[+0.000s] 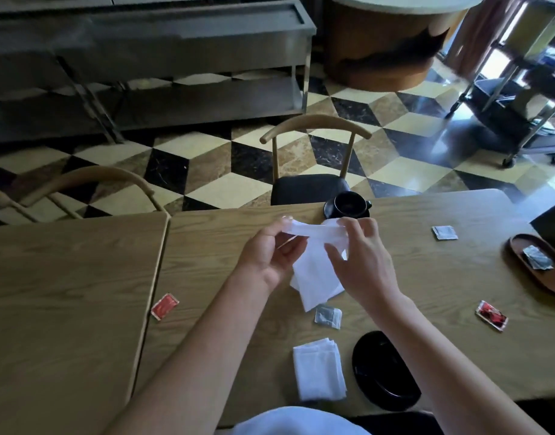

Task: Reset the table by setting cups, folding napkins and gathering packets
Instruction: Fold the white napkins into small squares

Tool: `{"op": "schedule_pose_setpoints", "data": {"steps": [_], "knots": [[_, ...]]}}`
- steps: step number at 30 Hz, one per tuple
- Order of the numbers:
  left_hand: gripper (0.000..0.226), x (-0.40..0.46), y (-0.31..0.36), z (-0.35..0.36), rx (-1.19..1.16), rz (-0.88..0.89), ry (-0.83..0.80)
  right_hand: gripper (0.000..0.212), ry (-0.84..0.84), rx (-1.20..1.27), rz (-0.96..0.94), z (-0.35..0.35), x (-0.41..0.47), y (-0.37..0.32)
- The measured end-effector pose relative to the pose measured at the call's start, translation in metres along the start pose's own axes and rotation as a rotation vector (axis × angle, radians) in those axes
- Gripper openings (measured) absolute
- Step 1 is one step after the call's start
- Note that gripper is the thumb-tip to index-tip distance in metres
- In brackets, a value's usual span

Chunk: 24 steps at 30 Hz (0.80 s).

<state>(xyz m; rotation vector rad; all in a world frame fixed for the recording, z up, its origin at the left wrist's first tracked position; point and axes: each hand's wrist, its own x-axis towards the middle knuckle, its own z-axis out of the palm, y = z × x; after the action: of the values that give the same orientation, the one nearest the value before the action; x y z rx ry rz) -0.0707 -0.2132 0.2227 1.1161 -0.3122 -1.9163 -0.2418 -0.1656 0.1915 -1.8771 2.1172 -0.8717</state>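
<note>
From the head camera I see both my hands raised above the middle of the light wooden table (395,277), sharing one white paper napkin (314,277). My left hand (270,255) pinches the napkin's upper left edge between thumb and fingertips, and my right hand (361,262) grips the upper right edge the same way. The top edge is pulled into a thin, slightly twisted band between the two hands, and the rest hangs down as a creased, partly folded sheet whose lower corner points toward the near edge.

A second white napkin, folded into a neat square (318,370), lies near the near edge of the table, just beside an empty black saucer (384,372). A black cup on a black saucer (348,205) stands at the far edge. A silver packet (328,315) lies just below the hanging napkin, and another silver packet (445,232) lies toward the right. A red packet (164,306) sits by the table's left edge, and a red packet with white borders (491,315) lies to the right. At the right edge, an oval brown wooden tray (527,277) holds more silver packets (538,262).
</note>
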Motion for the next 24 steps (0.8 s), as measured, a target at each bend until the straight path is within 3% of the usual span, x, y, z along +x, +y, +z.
{"op": "schedule_pose_setpoints", "data": {"steps": [3, 6, 8, 11, 15, 17, 21, 24], "knots": [[0.011, -0.027, 0.012, 0.007, -0.045, 0.028, -0.102, 0.054, 0.083, -0.021, -0.109, -0.006, 0.000, -0.043], [0.022, -0.049, 0.032, 0.007, 0.004, 0.061, -0.220, 0.039, 0.152, 0.015, -0.298, -0.017, -0.004, -0.086], [0.017, -0.062, 0.040, -0.001, 0.017, 0.052, -0.240, 0.033, 0.179, 0.092, -0.388, -0.028, -0.003, -0.108], [0.011, -0.079, 0.039, -0.024, -0.218, -0.108, -0.230, 0.033, 0.179, 0.211, -0.505, -0.042, 0.001, -0.135], [0.056, -0.097, 0.040, -0.051, -0.350, -0.209, -0.356, 0.024, 0.037, 0.241, -0.648, -0.045, -0.001, -0.163], [0.056, -0.097, 0.049, -0.061, -0.350, -0.189, -0.270, 0.022, -0.045, 0.288, -0.683, -0.042, -0.004, -0.172], [0.024, -0.099, 0.071, -0.085, -0.327, -0.094, -0.141, 0.020, 0.003, 0.418, -0.635, -0.034, -0.007, -0.178], [0.031, -0.102, 0.083, -0.107, -0.346, -0.026, -0.053, 0.012, 0.067, 0.487, -0.513, -0.029, -0.004, -0.176]]}}
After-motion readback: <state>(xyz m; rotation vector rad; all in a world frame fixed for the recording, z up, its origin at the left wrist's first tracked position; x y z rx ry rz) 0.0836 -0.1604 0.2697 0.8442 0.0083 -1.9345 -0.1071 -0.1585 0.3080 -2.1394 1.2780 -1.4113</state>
